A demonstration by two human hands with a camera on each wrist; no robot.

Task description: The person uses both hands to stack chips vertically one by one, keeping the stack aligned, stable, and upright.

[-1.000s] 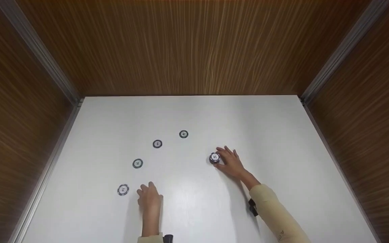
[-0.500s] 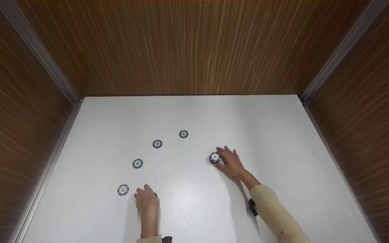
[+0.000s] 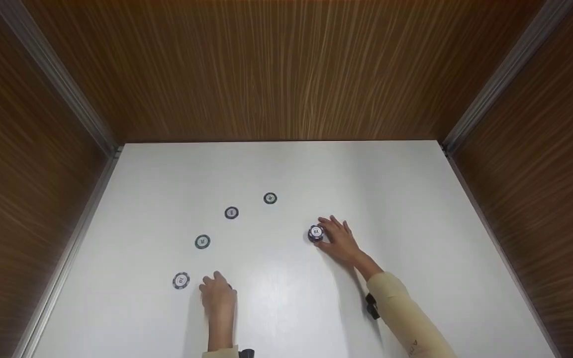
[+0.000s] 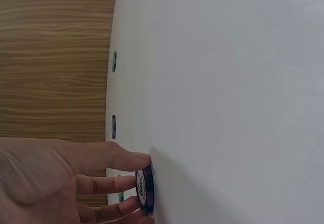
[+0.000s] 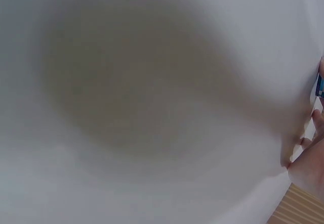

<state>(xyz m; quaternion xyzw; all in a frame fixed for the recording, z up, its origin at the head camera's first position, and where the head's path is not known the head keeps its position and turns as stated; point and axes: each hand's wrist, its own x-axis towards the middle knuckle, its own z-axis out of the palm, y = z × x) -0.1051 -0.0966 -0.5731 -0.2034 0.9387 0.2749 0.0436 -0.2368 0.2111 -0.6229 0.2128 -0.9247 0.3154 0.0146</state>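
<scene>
My left hand [image 3: 218, 296] pinches a dark blue-purple poker chip [image 4: 145, 189] between thumb and fingertips, low over the white table. The chip stands on edge in the left wrist view, its printed face partly hidden by fingers. Farther right, my right hand [image 3: 340, 241] has thumb and index finger curled round the sides of a short stack of dark poker chips [image 3: 316, 232]. The top one has a white centre with a number. In the right wrist view, only a sliver of that stack [image 5: 319, 86] shows beside the hand [image 5: 310, 166].
A curved row of single chips lies on the table [image 3: 276, 308]: a grey-and-white chip [image 3: 181, 280] left of my left hand, then a green chip [image 3: 202, 241], a purple chip [image 3: 232, 213] and another green chip [image 3: 270, 198]. Wood-grain panels [image 3: 286, 69] enclose the back and sides.
My left hand has shifted slightly left and back towards me, and the dark edge of its chip now shows beside the thumb. The right hand and its stack have stayed in place.
</scene>
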